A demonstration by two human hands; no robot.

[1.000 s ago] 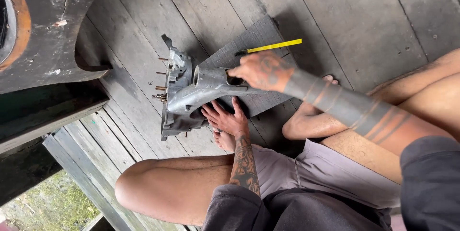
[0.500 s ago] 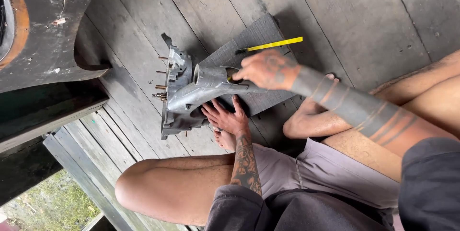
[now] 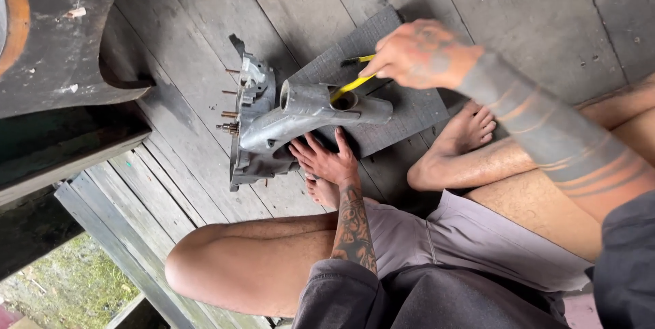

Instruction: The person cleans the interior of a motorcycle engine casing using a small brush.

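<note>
A grey cast metal engine casing (image 3: 273, 124) with protruding studs stands on edge on the wooden plank floor. My left hand (image 3: 326, 160) rests flat with spread fingers against its lower side, steadying it. My right hand (image 3: 417, 52) is raised above the casing and grips a yellow-handled tool (image 3: 353, 84), whose tip points into a round opening on top of the casing. I sit with bare legs folded, and my foot (image 3: 467, 131) lies beside the casing.
A dark grey mat (image 3: 402, 107) lies under the casing. A large black metal part (image 3: 61, 35) with a rusty rim sits at the upper left. The plank floor's edge (image 3: 102, 233) drops off at the lower left onto grass.
My right hand has lifted off the casing and moved up and right, now holding the yellow tool that lay on the mat. My left hand stays on the casing.
</note>
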